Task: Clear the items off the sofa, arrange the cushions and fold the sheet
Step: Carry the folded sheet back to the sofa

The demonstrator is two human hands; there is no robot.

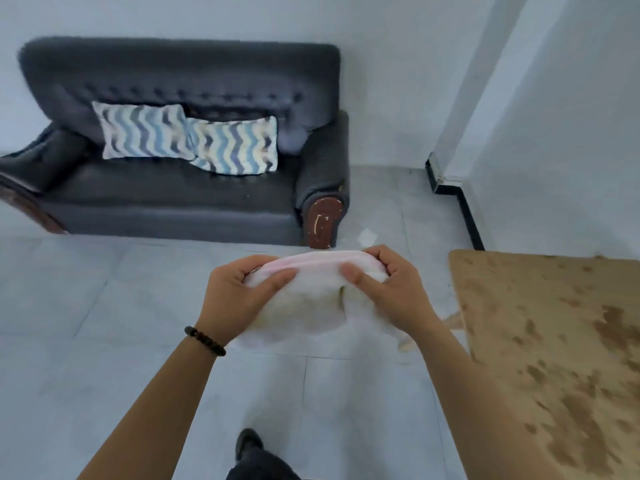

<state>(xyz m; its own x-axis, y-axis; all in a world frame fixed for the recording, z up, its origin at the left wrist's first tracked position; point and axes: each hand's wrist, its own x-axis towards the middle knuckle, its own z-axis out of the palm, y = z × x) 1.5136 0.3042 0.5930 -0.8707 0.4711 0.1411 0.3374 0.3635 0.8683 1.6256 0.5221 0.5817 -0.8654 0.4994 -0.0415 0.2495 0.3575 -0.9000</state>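
Observation:
I hold a white sheet (311, 299) with a pink edge, folded into a small thick bundle, in the air over the floor. My left hand (239, 296) grips its left end and my right hand (388, 285) grips its right end, thumbs on top. Ahead stands a dark grey sofa (173, 199) against the wall. Two cushions with blue and white wavy stripes lean on its backrest: one (143, 131) at the middle, the other (235, 147) to its right, overlapping slightly. The seat in front of them holds nothing.
A wooden table (554, 341) with dark stains stands at my right, close to my right forearm. Grey floor tiles (104, 306) stretch between me and the sofa. A small white scrap (367, 235) lies on the floor by the sofa's right arm. A wall corner with black skirting (464, 202) is at right.

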